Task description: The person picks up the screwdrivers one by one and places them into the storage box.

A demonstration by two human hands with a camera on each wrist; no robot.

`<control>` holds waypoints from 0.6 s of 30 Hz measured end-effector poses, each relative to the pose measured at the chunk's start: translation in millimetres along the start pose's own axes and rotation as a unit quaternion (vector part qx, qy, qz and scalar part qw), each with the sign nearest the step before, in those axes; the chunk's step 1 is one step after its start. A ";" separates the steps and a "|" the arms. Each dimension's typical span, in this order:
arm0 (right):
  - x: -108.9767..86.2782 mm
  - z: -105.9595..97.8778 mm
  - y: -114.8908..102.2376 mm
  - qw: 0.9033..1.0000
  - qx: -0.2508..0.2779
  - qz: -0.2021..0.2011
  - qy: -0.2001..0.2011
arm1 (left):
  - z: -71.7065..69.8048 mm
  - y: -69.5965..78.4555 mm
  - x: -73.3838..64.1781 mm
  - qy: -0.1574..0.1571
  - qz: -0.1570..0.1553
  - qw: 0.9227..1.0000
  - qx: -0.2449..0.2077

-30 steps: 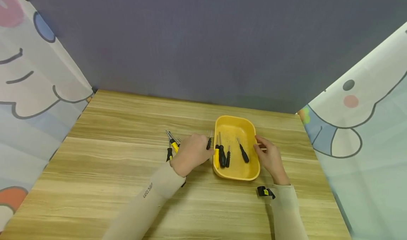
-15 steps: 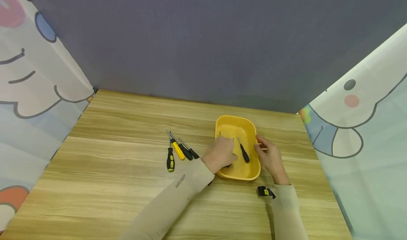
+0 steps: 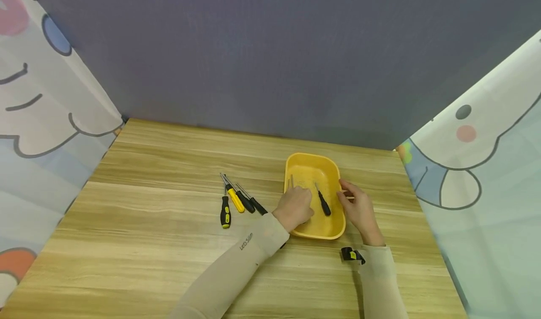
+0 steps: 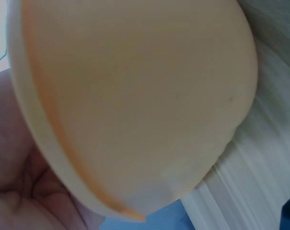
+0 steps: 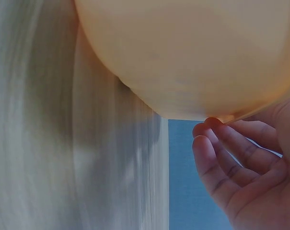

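My left hand (image 3: 294, 207) is inside the yellow plastic tray (image 3: 310, 237), low over its left half, with fingers bent. It covers the screwdrivers there, and only thin shafts (image 3: 291, 182) show beyond the knuckles; whether it holds one I cannot tell. In the left wrist view, the tray wall (image 4: 145, 96) hides the fingertips. At the tray's right side, my right hand (image 3: 358, 211) pinches the rim. The right wrist view has those fingers (image 5: 212, 167) bent against the tray's edge. A black screwdriver (image 3: 323, 204) lies in the tray's right half.
Left of the tray, several screwdrivers lie on the wooden table (image 3: 148, 225), including a black-and-green one (image 3: 226, 213) and a yellow one (image 3: 235, 200). A small black object (image 3: 349, 253) is by the right sleeve. A grey panel (image 3: 270, 65) stands behind the table.
My left hand has moved right from the table's screwdrivers into the tray, a thin tip showing beyond it half a second ago. That tip is now out of sight. The right hand keeps its place.
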State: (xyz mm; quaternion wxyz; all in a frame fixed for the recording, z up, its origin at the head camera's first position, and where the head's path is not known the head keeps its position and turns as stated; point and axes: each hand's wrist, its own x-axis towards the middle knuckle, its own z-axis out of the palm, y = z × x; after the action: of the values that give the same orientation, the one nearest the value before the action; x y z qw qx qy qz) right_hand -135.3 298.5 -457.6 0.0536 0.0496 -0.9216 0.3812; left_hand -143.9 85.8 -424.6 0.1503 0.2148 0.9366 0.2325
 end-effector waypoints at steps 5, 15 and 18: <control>-0.8 1.3 0.4 1.000 -0.001 0.000 0.002 | -2.0 0.3 -1.1 0.003 0.003 1.000 -0.001; -0.3 1.3 -0.3 1.000 -0.002 0.001 0.004 | -30.2 -5.4 -26.6 0.025 0.034 0.998 -0.056; -0.3 0.9 -0.1 1.000 -0.003 0.001 0.002 | -39.3 -10.1 -37.8 0.038 0.035 0.997 -0.065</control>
State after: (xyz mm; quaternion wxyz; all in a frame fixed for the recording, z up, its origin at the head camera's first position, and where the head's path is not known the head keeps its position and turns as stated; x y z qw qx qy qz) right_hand -135.0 297.8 -458.2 0.0555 0.0478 -0.9227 0.3785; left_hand -129.6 45.3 -389.5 0.1205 0.2285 0.9163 0.3062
